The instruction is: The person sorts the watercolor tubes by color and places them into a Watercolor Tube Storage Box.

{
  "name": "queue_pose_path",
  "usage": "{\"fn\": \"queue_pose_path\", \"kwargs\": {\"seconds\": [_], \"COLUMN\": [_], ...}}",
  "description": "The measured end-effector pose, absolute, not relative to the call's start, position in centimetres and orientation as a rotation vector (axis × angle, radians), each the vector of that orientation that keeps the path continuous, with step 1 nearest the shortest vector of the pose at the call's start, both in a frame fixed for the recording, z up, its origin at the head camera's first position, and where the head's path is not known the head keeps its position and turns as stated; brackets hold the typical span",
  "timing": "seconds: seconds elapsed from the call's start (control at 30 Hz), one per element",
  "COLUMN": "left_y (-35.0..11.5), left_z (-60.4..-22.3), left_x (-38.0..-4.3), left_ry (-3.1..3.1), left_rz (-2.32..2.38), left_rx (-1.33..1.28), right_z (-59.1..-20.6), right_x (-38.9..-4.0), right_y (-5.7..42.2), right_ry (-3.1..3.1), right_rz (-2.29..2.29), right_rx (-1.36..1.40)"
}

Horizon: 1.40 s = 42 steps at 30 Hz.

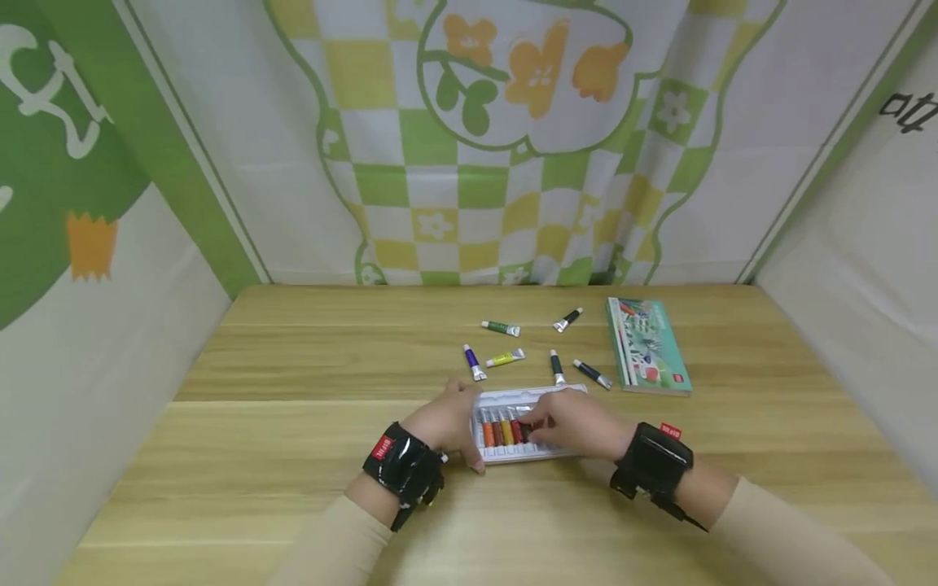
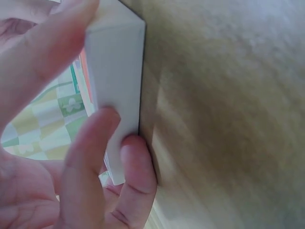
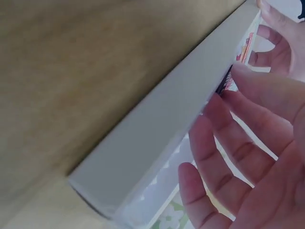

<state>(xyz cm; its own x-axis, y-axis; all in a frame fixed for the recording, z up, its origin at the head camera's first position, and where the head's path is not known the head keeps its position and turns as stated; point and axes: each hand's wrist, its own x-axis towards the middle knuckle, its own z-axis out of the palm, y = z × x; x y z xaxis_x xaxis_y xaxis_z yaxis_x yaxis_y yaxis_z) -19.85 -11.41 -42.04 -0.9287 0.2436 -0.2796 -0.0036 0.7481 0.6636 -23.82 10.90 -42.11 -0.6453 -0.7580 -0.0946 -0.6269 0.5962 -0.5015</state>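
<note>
Pale wood-grain tabletop [image 1: 293,472], green-and-yellow checked curtain [image 1: 440,187] behind. Left hand [image 1: 445,419] curled round one end of a shallow white rectangular tray [image 3: 152,129], mid-table. Right hand [image 1: 582,419] nearly closed, thumb and fingertips pinching a small dark paint tube [image 3: 223,85] inside it, beside a row of orange-to-red tubes [image 1: 507,433]. Risk, I judge: smooth tube slipping from so narrow a pinch, or tray skidding if the left hold slackens. Six loose tubes [image 1: 506,358], silvery crimped ends, lie beyond; flat teal printed box [image 1: 648,346] at right.
</note>
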Motion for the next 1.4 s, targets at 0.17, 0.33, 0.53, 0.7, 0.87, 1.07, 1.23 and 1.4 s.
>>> {"fn": "queue_pose_path", "kwargs": {"seconds": [0.17, 0.33, 0.53, 0.7, 0.87, 1.07, 1.23, 1.4], "left_y": [-11.7, -11.9, -10.9, -10.3, -10.4, -10.5, -10.5, -10.6], "left_z": [-41.8, -41.5, -41.3, -41.5, -41.7, -42.0, -41.9, -41.5], "left_x": [-19.5, -19.4, -19.7, -19.9, -19.8, -19.5, -19.7, -19.8], "left_ry": [2.614, 2.631, 2.627, 2.607, 2.597, 2.568, 2.588, 2.621], "left_rz": [0.949, 0.913, 0.856, 0.889, 0.928, 0.978, 0.928, 0.861], "left_rx": [0.179, 0.164, 0.171, 0.175, 0.152, 0.118, 0.128, 0.136], "right_z": [-42.4, -41.7, -41.2, -40.9, -40.3, -41.3, -42.5, -42.6], "right_x": [-23.6, -25.0, -28.5, -32.3, -35.5, -37.1, -37.8, -38.3], "right_y": [11.1, 11.8, 13.1, 13.7, 13.2, 13.0, 12.8, 12.2], "right_ry": [2.561, 2.474, 2.309, 2.417, 2.634, 2.931, 3.078, 3.142], "right_rz": [-0.653, -0.824, -1.105, -1.085, -0.896, -0.511, -0.339, -0.309], "right_rx": [-1.165, -1.192, -1.067, -0.915, -0.941, -0.937, -0.934, -0.89]}}
